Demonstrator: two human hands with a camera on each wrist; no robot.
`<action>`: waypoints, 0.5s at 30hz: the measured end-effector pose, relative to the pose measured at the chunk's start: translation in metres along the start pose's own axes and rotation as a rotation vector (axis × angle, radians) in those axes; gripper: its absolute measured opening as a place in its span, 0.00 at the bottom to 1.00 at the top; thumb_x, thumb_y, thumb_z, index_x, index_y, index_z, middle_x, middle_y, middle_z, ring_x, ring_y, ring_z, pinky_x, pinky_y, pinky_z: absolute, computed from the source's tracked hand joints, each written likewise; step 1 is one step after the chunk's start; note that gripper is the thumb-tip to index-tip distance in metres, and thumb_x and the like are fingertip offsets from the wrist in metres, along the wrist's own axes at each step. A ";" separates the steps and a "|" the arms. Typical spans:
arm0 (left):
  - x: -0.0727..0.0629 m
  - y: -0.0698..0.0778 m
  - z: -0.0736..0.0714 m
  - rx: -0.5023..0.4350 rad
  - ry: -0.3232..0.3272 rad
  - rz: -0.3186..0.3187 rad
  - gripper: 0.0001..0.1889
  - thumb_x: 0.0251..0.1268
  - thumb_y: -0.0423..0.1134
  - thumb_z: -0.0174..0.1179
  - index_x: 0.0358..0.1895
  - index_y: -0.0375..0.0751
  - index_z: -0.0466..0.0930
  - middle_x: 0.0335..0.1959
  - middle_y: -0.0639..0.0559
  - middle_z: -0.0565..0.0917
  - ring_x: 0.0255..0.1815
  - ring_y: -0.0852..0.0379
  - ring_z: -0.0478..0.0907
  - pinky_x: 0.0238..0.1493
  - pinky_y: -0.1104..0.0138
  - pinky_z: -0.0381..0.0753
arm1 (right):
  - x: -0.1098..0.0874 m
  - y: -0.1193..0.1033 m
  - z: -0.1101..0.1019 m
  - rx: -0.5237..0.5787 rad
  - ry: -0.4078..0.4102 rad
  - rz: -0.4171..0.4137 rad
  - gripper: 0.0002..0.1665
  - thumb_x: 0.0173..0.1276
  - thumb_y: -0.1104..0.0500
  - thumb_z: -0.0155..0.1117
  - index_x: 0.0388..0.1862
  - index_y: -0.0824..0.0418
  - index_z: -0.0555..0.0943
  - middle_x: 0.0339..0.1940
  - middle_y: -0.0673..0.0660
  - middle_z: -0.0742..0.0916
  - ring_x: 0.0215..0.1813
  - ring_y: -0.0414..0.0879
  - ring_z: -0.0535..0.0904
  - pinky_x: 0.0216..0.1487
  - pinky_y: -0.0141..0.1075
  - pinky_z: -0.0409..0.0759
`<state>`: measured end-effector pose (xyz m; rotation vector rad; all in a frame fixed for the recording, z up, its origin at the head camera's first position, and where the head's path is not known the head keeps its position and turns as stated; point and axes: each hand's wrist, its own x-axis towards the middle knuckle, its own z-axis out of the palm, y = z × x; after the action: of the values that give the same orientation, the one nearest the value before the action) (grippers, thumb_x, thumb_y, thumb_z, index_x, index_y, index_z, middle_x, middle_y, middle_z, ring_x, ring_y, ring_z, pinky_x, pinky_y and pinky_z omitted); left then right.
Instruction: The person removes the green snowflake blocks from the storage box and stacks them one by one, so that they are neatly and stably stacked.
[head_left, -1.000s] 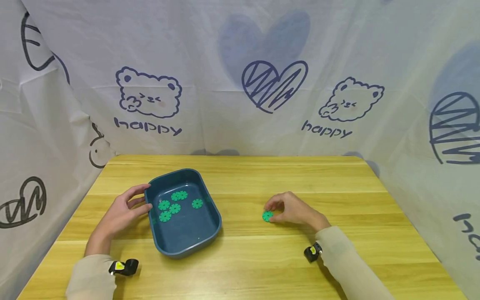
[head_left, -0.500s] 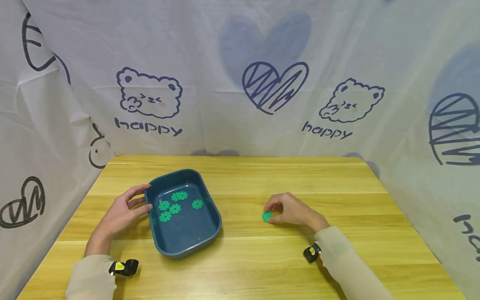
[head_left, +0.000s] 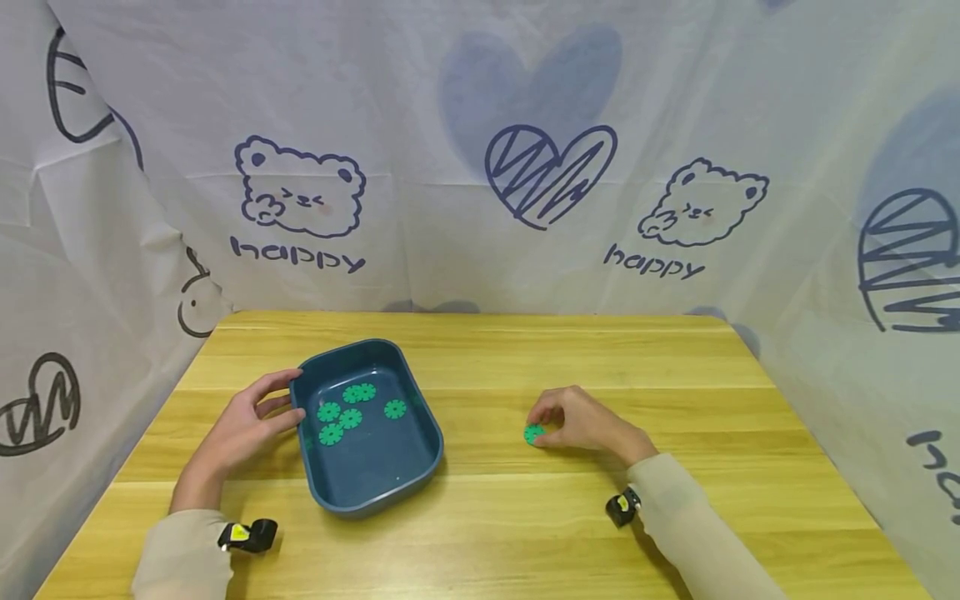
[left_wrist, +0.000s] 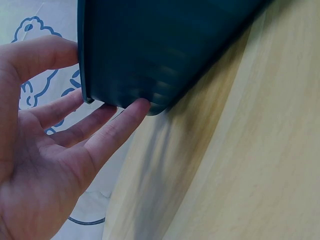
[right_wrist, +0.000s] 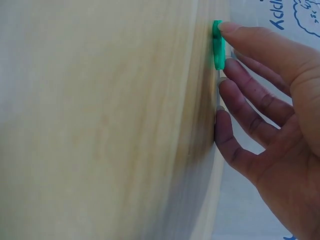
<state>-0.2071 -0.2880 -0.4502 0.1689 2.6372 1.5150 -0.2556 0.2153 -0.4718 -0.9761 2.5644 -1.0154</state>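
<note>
My left hand (head_left: 240, 421) holds the left rim of a dark blue plastic bin (head_left: 367, 475). In the left wrist view, the thumb lies at the rim of the bin (left_wrist: 140, 55) and fingertips touch its outer wall. Inside the bin lie several green notched interlocking discs (head_left: 350, 418), some overlapping. Right of the bin, my right hand (head_left: 581, 421) pinches another green interlocking disc (head_left: 532, 434) at the table top. The right wrist view shows that disc (right_wrist: 218, 47) edge-on, between thumb and forefinger, with the other fingers curved near the wood.
The wooden table (head_left: 487, 533) has light grain. White cloth (head_left: 420, 225) with blue bear and heart drawings hangs behind and beside it. A small black camera (head_left: 258, 535) sits on the left wrist, another camera (head_left: 622, 507) on the right.
Both hands and the bin stay in place; the right hand keeps its fingers at the disc. Only a very slight shift of the head view shows.
</note>
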 end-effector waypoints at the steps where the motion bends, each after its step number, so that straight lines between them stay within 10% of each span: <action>1: 0.000 0.000 0.000 0.000 0.000 0.000 0.38 0.73 0.42 0.64 0.81 0.40 0.57 0.79 0.30 0.61 0.76 0.27 0.67 0.57 0.75 0.83 | 0.000 0.000 0.000 -0.002 0.000 -0.006 0.09 0.64 0.58 0.78 0.42 0.55 0.90 0.42 0.49 0.90 0.44 0.41 0.86 0.50 0.36 0.88; 15: -0.001 0.002 0.000 -0.002 0.001 0.007 0.37 0.73 0.40 0.63 0.80 0.39 0.57 0.79 0.30 0.61 0.75 0.27 0.67 0.59 0.69 0.85 | 0.006 -0.008 -0.006 -0.031 0.012 0.018 0.12 0.64 0.54 0.78 0.45 0.54 0.89 0.45 0.48 0.90 0.47 0.42 0.84 0.52 0.36 0.86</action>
<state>-0.2063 -0.2871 -0.4479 0.1776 2.6385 1.5201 -0.2585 0.2097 -0.4618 -0.9553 2.6019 -0.9824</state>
